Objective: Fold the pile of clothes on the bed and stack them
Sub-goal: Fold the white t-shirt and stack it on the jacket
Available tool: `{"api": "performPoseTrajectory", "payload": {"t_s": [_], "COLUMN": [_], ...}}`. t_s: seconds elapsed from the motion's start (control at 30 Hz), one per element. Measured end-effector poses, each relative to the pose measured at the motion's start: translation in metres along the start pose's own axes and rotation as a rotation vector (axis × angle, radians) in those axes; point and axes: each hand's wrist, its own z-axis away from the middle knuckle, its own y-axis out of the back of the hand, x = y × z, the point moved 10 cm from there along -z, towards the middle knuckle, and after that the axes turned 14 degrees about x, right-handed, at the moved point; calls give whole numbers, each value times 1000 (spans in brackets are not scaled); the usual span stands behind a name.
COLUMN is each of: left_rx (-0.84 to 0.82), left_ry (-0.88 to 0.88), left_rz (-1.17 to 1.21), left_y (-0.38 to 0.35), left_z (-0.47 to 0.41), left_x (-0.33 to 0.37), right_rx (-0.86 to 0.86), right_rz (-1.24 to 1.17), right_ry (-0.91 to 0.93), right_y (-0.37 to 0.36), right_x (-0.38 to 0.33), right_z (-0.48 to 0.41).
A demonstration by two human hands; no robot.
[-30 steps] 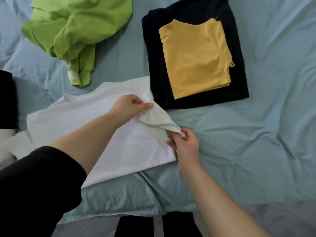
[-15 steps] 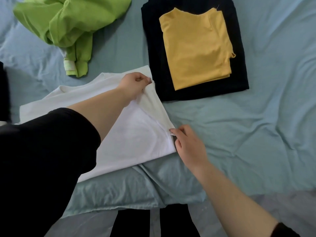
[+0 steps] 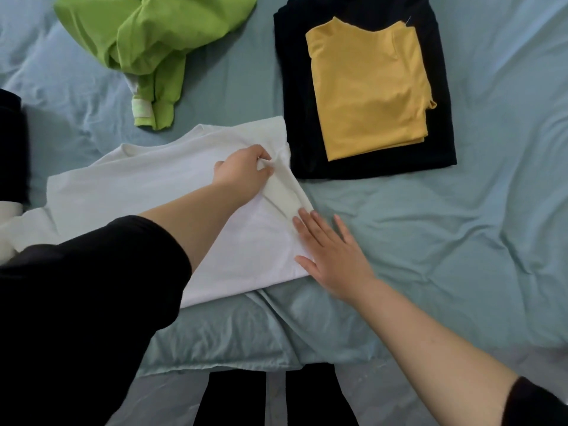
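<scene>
While left hand (image 3: 242, 172) pinches white shirt (image 3: 147, 186), right hand (image 3: 330, 256) lies flat.

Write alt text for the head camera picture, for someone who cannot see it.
Two hands fold a white shirt on a blue bed: the left hand pinches its sleeve, the right hand lies flat. Beyond sit a crumpled green garment and a folded yellow top on dark clothing.
</scene>
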Motion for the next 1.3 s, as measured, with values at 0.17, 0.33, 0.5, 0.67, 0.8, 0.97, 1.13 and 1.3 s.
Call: {"api": "performPoseTrajectory", "payload": {"t_s": [0.17,0.33,0.5,0.67,0.8,0.97,1.13,1.3], "left_rx": [44,41,80,232,364,531,573,462], "left_ry": [54,232,502,802,936,1069,1093,1012], "left_rz": [72,247,411,567,609,511,748,789], "left_y": [11,31,49,76,98,121,111,103], "left_z": [17,53,108,168,203,226,211,204], "left_x": [-23,-81,-169,-270,-332,-385,-396,-409], "right_rx": [-115,-32,-83,-145,-207,-224,-211,-254], "right_rz": [135,86,40,-14,-73,-113,-230,-233], "right_ry": [-63,-68,34,193,264,264,130,87], "right_y": [-6,23,12,-10,-29,-39,-36,-50], "right_x": [16,-16,-92,-193,-262,-324,-366,-412], "right_z": [16,-1,-35,-73,-96,-133,-193,-254]}}
